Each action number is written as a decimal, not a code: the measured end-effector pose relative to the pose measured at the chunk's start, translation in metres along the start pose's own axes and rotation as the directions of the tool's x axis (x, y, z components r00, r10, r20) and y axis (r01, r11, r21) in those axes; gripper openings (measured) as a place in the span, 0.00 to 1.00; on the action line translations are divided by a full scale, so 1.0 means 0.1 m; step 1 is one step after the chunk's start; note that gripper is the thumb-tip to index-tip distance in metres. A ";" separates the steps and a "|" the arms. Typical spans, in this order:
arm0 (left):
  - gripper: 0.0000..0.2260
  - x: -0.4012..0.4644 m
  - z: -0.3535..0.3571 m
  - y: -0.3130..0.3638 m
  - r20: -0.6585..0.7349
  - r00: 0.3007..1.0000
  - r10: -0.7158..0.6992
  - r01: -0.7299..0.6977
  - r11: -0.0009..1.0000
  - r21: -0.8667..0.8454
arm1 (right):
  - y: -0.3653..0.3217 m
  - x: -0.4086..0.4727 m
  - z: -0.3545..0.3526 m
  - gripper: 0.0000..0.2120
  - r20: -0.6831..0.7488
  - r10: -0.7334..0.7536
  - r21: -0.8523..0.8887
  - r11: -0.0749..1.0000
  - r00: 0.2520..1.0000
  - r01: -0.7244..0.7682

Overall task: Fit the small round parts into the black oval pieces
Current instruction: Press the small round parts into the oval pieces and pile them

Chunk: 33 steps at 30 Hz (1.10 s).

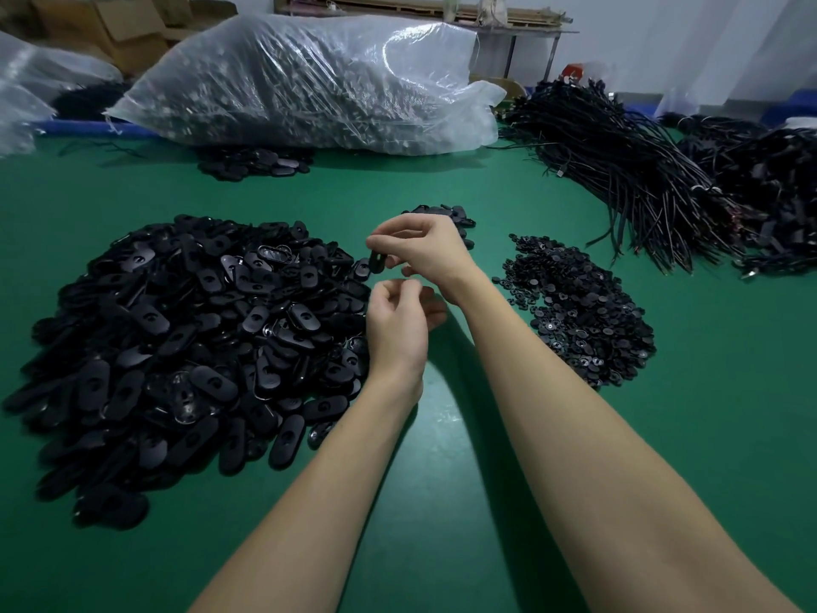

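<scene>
Right hand (426, 250): pinches a black oval piece (376, 261) above the bench (442, 502).
Left hand (395, 323): fingers curled; whether they hold anything is hidden.

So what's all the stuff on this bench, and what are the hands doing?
Oval pieces: big heap, black, left of the hands; smaller lots by the bag and behind the hands.
Round parts: heap, black, right.
Cables: bundles, black, far right.
Bag: one, clear plastic, full, at the back.
Boxes: cardboard, brown, back left.
Table: green.
Right hand: pinches one oval piece above the table.
Left hand: fingers curled; contents hidden.
</scene>
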State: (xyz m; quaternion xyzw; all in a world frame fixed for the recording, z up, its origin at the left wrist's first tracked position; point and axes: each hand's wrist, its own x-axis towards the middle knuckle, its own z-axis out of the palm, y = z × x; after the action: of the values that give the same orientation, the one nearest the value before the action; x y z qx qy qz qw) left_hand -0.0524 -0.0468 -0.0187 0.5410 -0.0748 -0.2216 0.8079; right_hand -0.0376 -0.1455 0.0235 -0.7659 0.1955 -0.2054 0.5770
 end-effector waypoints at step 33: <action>0.18 -0.06 -0.07 0.08 0.158 0.987 -0.009 0.025 0.995 -0.100 | 0.30 -0.79 -0.90 0.03 -0.495 0.145 -0.600 0.656 0.857 -0.458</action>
State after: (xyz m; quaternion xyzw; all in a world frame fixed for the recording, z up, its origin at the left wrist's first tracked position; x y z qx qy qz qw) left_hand -0.0527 -0.0361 -0.0139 0.4806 -0.1221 -0.2741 0.8240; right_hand -0.1543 -0.1838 0.0100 -0.8214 0.5004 -0.1680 0.2160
